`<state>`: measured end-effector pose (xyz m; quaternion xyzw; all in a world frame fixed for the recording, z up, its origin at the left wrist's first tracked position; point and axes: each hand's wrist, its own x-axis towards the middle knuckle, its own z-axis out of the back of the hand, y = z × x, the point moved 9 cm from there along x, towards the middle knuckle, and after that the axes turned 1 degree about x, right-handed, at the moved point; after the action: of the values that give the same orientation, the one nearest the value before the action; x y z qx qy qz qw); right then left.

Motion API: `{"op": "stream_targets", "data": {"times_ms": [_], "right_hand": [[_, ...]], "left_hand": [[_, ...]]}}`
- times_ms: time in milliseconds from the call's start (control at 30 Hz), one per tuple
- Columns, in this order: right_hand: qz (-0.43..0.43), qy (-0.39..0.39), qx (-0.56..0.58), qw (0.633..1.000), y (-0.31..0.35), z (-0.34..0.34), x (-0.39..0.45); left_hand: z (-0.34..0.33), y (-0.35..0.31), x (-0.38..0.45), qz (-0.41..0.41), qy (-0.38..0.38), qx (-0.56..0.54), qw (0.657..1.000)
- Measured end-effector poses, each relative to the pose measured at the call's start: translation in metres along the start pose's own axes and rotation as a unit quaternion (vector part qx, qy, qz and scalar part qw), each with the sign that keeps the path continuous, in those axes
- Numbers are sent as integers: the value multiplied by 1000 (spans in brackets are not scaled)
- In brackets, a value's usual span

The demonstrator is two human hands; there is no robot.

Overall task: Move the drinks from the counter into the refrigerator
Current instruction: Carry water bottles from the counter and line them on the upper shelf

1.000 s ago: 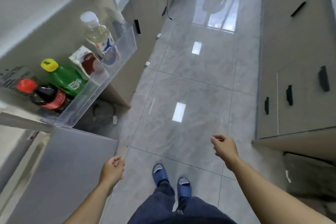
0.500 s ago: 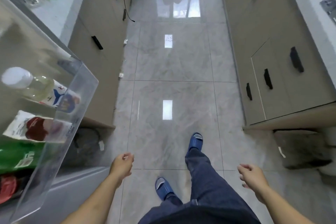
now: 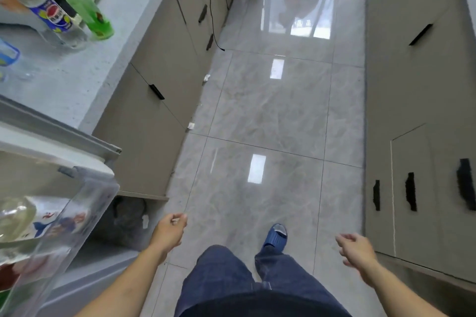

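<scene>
Glossy grey tiled floor [image 3: 270, 110] runs between beige cabinets | pale speckled stone counter [image 3: 77, 80] top left carries clear plastic bottle with blue label [image 3: 43, 8] beside green plastic bottle [image 3: 79, 0] | transparent refrigerator door bin [image 3: 64, 226] lower left holds a clear bottle | left hand [image 3: 168, 230] loosely curled, holding nothing | right hand [image 3: 356, 249] relaxed, holding nothing

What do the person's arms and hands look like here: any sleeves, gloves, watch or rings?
Both forearms are bare, with no sleeves in view. The left hand and right hand wear no gloves; no watch, bracelet or ring shows on either.
</scene>
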<state>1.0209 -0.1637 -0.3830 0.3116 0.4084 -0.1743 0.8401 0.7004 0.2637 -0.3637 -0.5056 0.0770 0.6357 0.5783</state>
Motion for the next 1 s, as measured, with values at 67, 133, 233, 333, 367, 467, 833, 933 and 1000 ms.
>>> {"op": "stream_targets", "data": {"times_ms": [67, 133, 233, 333, 367, 467, 833, 933, 1000], "right_hand": [[33, 9, -9, 999, 59, 6, 21], [63, 21, -16, 998, 117, 4, 39], [103, 50, -33, 993, 196, -12, 58], [135, 74, -62, 986, 266, -39, 71], [144, 80, -71, 984, 287, -48, 75], [164, 102, -105, 976, 345, -74, 84], [230, 158, -298, 913, 528, -180, 87], [255, 188, -343, 884, 570, -222, 85], [265, 206, -373, 865, 595, -252, 82]], "left_hand": [[-4, -10, 2, 7, -4, -5, 1000], [-6, -15, 6, 19, -10, -13, 1000], [-1, -14, 20, 52, -30, -30, 998], [5, -9, 40, 94, -50, -58, 993], [7, -7, 49, 108, -58, -67, 990], [10, -9, 74, 161, -73, -93, 980], [61, -166, 150, 116, -111, -234, 959], [86, -201, 162, 98, -139, -279, 945], [100, -213, 166, 94, -163, -296, 936]]}}
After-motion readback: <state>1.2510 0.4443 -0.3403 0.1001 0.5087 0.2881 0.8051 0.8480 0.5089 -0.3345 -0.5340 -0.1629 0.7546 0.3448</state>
